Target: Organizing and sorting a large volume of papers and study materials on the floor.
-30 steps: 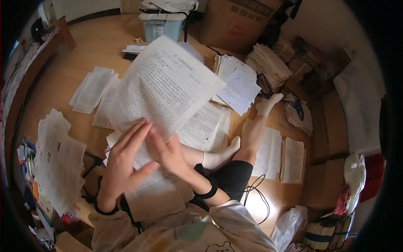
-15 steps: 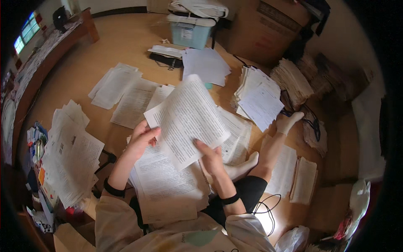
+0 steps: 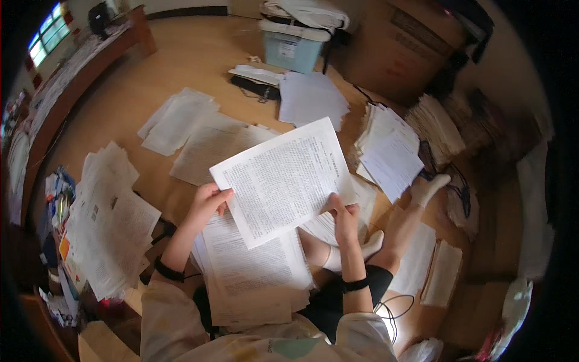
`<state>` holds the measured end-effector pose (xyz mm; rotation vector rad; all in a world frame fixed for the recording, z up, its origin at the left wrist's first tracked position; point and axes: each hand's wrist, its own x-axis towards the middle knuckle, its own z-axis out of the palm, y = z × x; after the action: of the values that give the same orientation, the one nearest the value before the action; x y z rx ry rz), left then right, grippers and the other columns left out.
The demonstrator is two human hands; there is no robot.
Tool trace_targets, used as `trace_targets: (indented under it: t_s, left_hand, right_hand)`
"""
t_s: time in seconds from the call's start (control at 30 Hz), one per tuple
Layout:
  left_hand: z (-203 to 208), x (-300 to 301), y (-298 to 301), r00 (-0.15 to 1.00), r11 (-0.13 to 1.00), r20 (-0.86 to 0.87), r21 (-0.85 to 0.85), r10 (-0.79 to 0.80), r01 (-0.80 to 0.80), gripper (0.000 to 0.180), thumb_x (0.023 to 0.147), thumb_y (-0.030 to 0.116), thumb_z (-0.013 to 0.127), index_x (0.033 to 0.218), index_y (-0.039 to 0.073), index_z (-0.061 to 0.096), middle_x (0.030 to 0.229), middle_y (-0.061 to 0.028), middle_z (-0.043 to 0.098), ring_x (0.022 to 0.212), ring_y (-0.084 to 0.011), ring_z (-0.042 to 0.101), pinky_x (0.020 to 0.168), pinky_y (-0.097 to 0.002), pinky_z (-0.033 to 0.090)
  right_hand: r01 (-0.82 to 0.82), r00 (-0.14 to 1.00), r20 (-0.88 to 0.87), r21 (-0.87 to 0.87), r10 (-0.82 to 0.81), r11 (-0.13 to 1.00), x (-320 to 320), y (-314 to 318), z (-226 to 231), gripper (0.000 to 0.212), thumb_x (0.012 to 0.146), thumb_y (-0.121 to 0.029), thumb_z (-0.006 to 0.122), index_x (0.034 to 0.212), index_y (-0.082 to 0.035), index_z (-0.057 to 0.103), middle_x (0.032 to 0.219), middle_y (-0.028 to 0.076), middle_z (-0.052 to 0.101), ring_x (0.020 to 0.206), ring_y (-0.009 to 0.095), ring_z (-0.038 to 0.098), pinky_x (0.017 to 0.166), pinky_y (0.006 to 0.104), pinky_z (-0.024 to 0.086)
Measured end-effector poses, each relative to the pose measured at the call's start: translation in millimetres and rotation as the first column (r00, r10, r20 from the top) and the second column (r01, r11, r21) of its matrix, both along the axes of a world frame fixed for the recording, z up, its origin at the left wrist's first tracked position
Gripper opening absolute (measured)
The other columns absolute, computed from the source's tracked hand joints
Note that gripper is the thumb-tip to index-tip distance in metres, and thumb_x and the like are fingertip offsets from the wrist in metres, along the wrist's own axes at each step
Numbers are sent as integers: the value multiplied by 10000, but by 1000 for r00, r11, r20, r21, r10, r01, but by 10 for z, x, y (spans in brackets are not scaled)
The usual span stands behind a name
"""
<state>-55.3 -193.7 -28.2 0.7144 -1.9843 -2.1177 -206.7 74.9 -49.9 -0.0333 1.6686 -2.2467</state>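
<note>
Both my hands hold a printed sheet of paper [image 3: 280, 181] tilted in the air before me; whether it is one sheet or several I cannot tell. My left hand [image 3: 209, 202] pinches its lower left edge between thumb and fingers. At its right edge, my right hand [image 3: 344, 217] grips with the thumb on top. Below it, a stack of printed papers [image 3: 256, 271] rests over my lap. Partly hidden behind the held sheet, more printed sheets [image 3: 214, 148] lie on the floor.
Loose paper piles lie left [image 3: 111, 223], far left [image 3: 178, 120] and right [image 3: 392, 154]. Blank-looking sheets [image 3: 313, 99] lie near a blue bin [image 3: 292, 51]. A big cardboard box [image 3: 404, 48] stands behind. My socked foot [image 3: 431, 188] and a black cable [image 3: 398, 308] are at right.
The held paper, curled before, is now flatter and turned, showing a page with a heading along its right side. My right hand has moved right and up to its right edge.
</note>
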Motion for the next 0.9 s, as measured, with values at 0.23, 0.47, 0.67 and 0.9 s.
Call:
trace_targets:
  t_s: [0.23, 0.47, 0.67, 0.9]
  left_hand:
    - [-721, -196, -1067, 956, 893, -91, 390, 277, -222, 157, 805, 157, 560, 689, 70, 498, 541, 14, 438, 431, -47, 393, 348, -185, 257]
    - [-1083, -869, -1841, 634, 606, -14, 312, 773, -732, 86, 831, 123, 490, 799, 58, 442, 595, -42, 476, 400, -112, 460, 301, -214, 262]
    - [-1956, -944, -3184, 456, 445, -66, -131, 888, -886, 153, 826, 108, 434, 890, -19, 491, 614, -108, 538, 413, -208, 519, 327, -294, 403]
    - [-1841, -625, -3497, 281, 265, -42, -224, 959, -938, 173, 816, 119, 461, 819, -32, 546, 642, -110, 564, 478, -186, 550, 396, -285, 450]
  right_hand:
    - [-154, 973, 180, 44, 144, 987, 35, 265, -166, 206, 819, -110, 505, 1013, -45, 529, 846, 50, 562, 730, 131, 538, 646, 241, 440]
    - [-173, 951, 277, 102, 139, 980, 179, 601, -409, 146, 797, -70, 495, 928, -28, 544, 770, 55, 551, 682, 141, 530, 606, 258, 447]
    - [-80, 950, 311, 291, -15, 953, 425, 1083, -354, 160, 799, -126, 517, 916, -21, 546, 752, 57, 547, 656, 150, 533, 588, 271, 455]
    - [-186, 920, 392, 429, 3, 884, 679, 1014, -83, 171, 815, -101, 519, 944, 7, 550, 788, 40, 533, 689, 123, 494, 618, 234, 429]
